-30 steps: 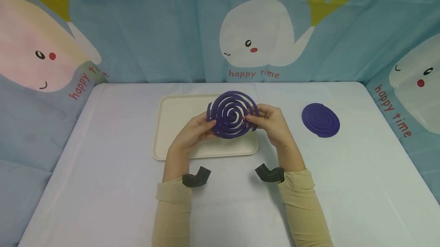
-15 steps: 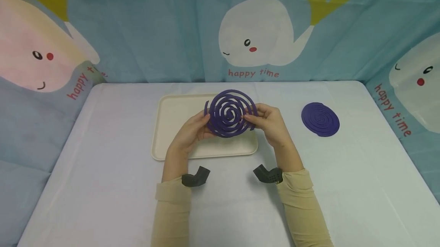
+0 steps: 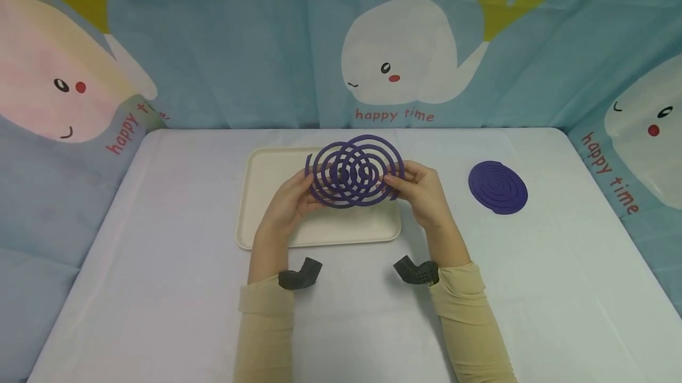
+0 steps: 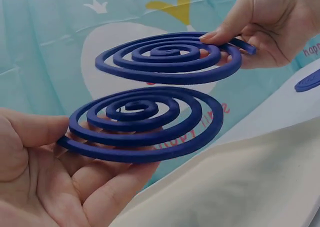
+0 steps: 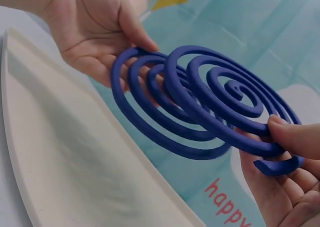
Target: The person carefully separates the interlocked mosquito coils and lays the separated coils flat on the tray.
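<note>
Two dark blue-purple mosquito coils are held in the air over the tray. In the head view my left hand pinches the outer end of one, thumb on top and fingers beneath; the left wrist view shows this left coil lower. My right hand pinches the edge of the other, the right coil, between thumb and fingers. The coils are apart, and from above their spirals overlap in the middle. On the table at right lies a further, tightly wound coil disc.
Beneath the hands a cream rectangular tray lies on the white-covered table. A blue curtain with printed whales hangs behind the table. Black wrist mounts stick out inward from both wrists.
The two coils, earlier nearly stacked as one spiral, have come apart sideways. My left hand has shifted left with its coil; my right hand has stayed nearly in place.
</note>
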### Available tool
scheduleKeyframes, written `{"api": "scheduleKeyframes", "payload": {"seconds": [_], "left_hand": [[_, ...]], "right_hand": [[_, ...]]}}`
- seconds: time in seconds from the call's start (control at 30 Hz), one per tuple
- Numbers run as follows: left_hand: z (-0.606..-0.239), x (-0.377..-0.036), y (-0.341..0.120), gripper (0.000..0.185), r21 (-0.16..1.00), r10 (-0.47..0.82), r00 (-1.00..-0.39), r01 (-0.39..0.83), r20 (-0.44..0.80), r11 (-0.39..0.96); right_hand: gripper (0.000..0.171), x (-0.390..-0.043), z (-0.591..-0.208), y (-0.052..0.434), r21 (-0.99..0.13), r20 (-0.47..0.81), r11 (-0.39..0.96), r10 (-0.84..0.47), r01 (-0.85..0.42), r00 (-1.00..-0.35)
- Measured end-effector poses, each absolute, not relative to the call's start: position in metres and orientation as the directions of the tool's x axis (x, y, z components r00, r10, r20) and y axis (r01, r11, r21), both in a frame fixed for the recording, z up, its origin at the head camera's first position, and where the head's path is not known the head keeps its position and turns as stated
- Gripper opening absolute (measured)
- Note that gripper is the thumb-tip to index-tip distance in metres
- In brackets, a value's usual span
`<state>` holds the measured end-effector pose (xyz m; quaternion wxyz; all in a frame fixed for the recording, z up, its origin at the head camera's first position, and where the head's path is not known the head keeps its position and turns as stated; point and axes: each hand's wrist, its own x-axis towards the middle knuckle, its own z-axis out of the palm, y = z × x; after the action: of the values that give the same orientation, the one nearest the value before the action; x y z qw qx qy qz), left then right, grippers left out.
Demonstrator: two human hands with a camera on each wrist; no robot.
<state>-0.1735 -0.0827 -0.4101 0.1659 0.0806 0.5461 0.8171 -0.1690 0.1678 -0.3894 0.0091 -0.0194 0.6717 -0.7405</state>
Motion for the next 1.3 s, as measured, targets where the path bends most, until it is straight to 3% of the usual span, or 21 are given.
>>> {"api": "scheduleKeyframes", "payload": {"seconds": [0.23, 0.37, 0.67, 0.83, 1.0, 1.13, 1.3], "left_hand": [[-0.419, -0.175, -0.101, 0.041, 0.941, 0.203, -0.967, -0.206, -0.154, -0.268], [-0.425, -0.176, -0.112, 0.040, 0.952, 0.126, -0.961, -0.264, -0.247, -0.153], [-0.434, -0.179, -0.121, 0.048, 0.945, 0.034, -0.947, -0.321, -0.319, -0.067], [-0.433, -0.181, -0.122, 0.058, 0.948, 0.016, -0.948, -0.318, -0.317, -0.006], [-0.433, -0.185, -0.120, 0.054, 0.956, -0.028, -0.956, -0.291, -0.292, -0.027], [-0.436, -0.188, -0.119, 0.054, 0.956, -0.106, -0.952, -0.291, -0.286, 0.037], [-0.442, -0.190, -0.117, 0.056, 0.948, -0.172, -0.938, -0.313, -0.300, 0.054]], "right_hand": [[0.013, -0.174, -0.399, 0.172, -0.990, -0.052, -0.129, -0.005, 0.053, -0.999], [0.023, -0.178, -0.408, 0.174, -0.986, -0.125, -0.111, -0.005, 0.125, -0.992], [0.035, -0.182, -0.425, 0.175, -0.978, -0.191, -0.092, 0.039, 0.187, -0.981], [0.038, -0.183, -0.429, 0.177, -0.978, -0.203, -0.055, 0.053, 0.200, -0.978], [0.040, -0.184, -0.429, 0.178, -0.987, -0.156, 0.010, 0.120, 0.159, -0.980], [0.043, -0.189, -0.430, 0.177, -0.988, -0.130, 0.051, 0.189, 0.142, -0.973], [0.042, -0.200, -0.433, 0.169, -0.984, -0.149, 0.078, 0.158, 0.163, -0.976]]}}
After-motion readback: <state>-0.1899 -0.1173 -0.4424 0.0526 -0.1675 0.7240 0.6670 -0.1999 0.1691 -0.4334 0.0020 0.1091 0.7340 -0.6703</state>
